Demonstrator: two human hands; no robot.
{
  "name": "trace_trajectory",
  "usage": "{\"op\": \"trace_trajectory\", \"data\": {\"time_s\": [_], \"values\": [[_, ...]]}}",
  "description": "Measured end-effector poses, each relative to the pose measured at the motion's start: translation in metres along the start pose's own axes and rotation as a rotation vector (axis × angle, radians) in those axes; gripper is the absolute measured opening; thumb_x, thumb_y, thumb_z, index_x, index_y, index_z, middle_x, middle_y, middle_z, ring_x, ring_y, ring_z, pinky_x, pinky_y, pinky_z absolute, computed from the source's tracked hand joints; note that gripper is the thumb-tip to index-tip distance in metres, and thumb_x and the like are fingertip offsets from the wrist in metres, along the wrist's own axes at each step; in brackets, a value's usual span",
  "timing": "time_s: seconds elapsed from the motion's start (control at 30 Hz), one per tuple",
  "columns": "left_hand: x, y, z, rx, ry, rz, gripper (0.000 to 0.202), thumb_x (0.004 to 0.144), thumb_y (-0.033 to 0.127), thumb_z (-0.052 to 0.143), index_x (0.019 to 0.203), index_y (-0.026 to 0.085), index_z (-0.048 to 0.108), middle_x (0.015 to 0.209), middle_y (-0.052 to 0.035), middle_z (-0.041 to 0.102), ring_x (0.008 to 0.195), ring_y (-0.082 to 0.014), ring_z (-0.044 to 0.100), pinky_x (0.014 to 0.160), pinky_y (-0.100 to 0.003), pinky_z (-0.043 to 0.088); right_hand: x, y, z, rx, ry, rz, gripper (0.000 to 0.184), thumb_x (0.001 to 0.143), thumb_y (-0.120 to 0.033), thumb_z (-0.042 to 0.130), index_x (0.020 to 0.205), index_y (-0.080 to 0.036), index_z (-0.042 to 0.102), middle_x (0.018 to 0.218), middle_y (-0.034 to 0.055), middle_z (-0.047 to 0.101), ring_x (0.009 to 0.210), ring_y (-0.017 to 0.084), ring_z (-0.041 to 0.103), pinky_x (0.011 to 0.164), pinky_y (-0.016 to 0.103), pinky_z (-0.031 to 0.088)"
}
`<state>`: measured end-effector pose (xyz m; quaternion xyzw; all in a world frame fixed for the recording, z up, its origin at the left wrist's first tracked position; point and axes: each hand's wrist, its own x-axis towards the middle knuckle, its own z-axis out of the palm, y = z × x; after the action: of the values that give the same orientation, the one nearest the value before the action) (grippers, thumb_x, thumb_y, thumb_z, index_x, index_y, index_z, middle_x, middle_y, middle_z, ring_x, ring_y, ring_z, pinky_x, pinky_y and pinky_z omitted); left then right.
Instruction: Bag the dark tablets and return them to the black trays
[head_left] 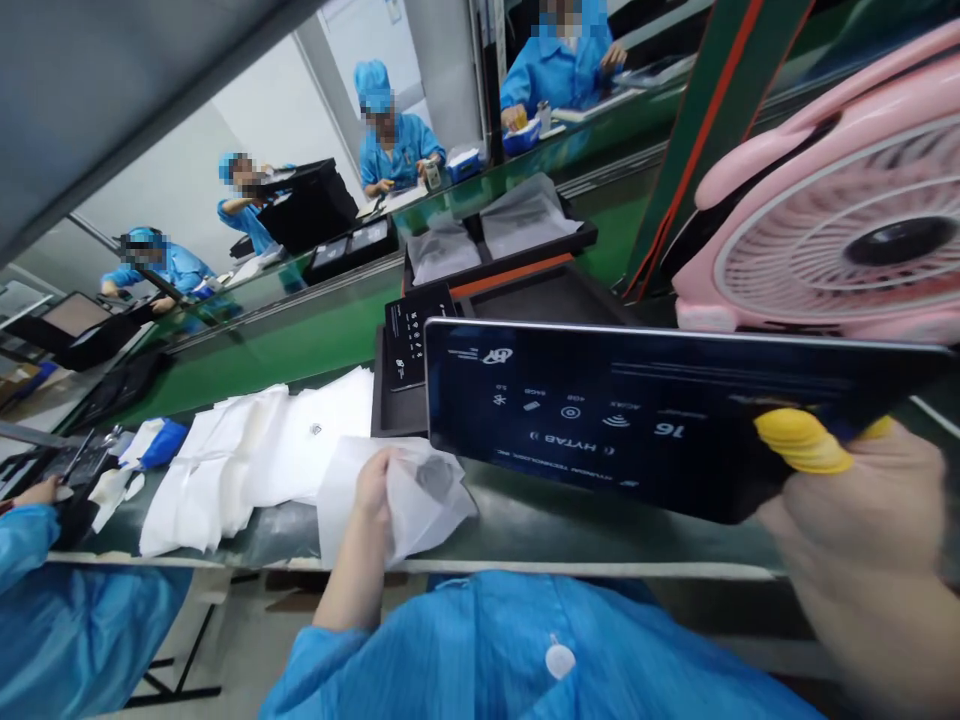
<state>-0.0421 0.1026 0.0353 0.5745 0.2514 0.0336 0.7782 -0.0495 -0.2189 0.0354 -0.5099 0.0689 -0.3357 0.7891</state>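
My right hand (862, 520) grips the lower right edge of a dark tablet (615, 420), its screen sticker showing printed icons; a yellow finger cot covers the thumb. The tablet is held up flat above the bench edge. My left hand (375, 490) pinches a white translucent bag (420, 500) lying on the bench just left of and below the tablet. A pile of several more white bags (247, 450) lies further left.
A black tray (397, 400) with a black card (409, 340) stands behind the tablet. A pink fan (832, 220) sits at the right. A green conveyor (300, 335) runs behind, with co-workers in blue beyond it. Another person's sleeve (30, 540) is at left.
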Motion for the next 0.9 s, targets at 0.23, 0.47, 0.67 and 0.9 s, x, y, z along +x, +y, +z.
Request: {"op": "trace_trajectory", "data": {"time_s": [0.23, 0.47, 0.67, 0.9], "values": [[0.008, -0.026, 0.000, -0.100, -0.034, -0.035, 0.014, 0.057, 0.025, 0.057, 0.049, 0.016, 0.049, 0.045, 0.0039, 0.050, 0.042, -0.0089, 0.048, 0.048, -0.021, 0.042, -0.024, 0.020, 0.023, -0.346, -0.388, -0.062, 0.023, 0.058, -0.044, 0.071, 0.063, -0.022, 0.066, 0.055, -0.0010, 0.061, 0.049, 0.015, 0.055, 0.046, 0.027, 0.047], [-0.010, 0.051, -0.019, 0.240, -0.106, 0.584, 0.026, 0.059, 0.025, 0.055, 0.043, 0.017, 0.036, 0.042, 0.0058, 0.035, 0.039, -0.0061, 0.033, 0.040, -0.018, 0.029, -0.050, 0.035, 0.039, -0.296, -0.651, -0.274, 0.022, 0.071, -0.038, 0.062, 0.060, -0.019, 0.063, 0.050, -0.0004, 0.058, 0.042, 0.011, 0.051, 0.040, 0.021, 0.040], [-0.065, 0.051, 0.031, 1.177, -0.445, 1.011, 0.034, 0.078, 0.020, 0.043, 0.047, 0.017, 0.030, 0.045, 0.0041, 0.031, 0.044, -0.0076, 0.029, 0.047, -0.022, 0.022, -0.057, 0.062, 0.047, -0.226, -0.649, -0.026, 0.022, 0.065, -0.040, 0.066, 0.063, -0.018, 0.065, 0.056, 0.0019, 0.062, 0.051, 0.014, 0.055, 0.048, 0.023, 0.045], [-0.067, 0.015, 0.042, 1.135, -0.822, 0.870, 0.035, 0.084, 0.023, 0.036, 0.050, 0.018, 0.029, 0.050, 0.0033, 0.029, 0.048, -0.0095, 0.030, 0.051, -0.024, 0.023, -0.028, 0.075, 0.044, -0.105, -0.157, 0.358, 0.045, 0.041, -0.052, 0.074, 0.062, -0.015, 0.060, 0.058, 0.0018, 0.062, 0.053, 0.016, 0.054, 0.053, 0.029, 0.047]]}}
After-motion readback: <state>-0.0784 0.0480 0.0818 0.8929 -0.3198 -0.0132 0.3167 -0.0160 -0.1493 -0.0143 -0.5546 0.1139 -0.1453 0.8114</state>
